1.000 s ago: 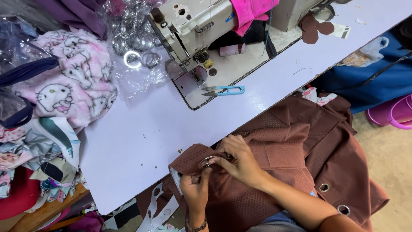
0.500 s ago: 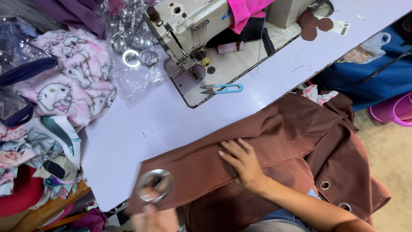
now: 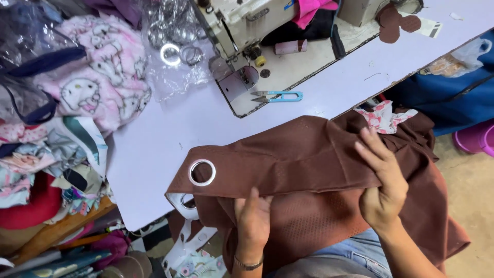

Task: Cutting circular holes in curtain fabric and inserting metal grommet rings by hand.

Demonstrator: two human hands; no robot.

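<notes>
Lower centre: the left hand (image 3: 253,220) pinches the near folded edge of the brown curtain fabric (image 3: 303,164), fingers closed on the cloth; at lower right, the right hand (image 3: 382,186) grips the same fold, thumb under, fingers spread over it. The fabric lies across the pale table (image 3: 154,149) edge, a silver eyelet ring (image 3: 201,172) set at its left end. The step appears to be spreading and aligning the panel; the next move calls for an even pull from both hands. Beyond, blue thread snips (image 3: 278,96) lie beside the sewing machine (image 3: 242,31), with loose metal rings (image 3: 177,51) in the upper left.
</notes>
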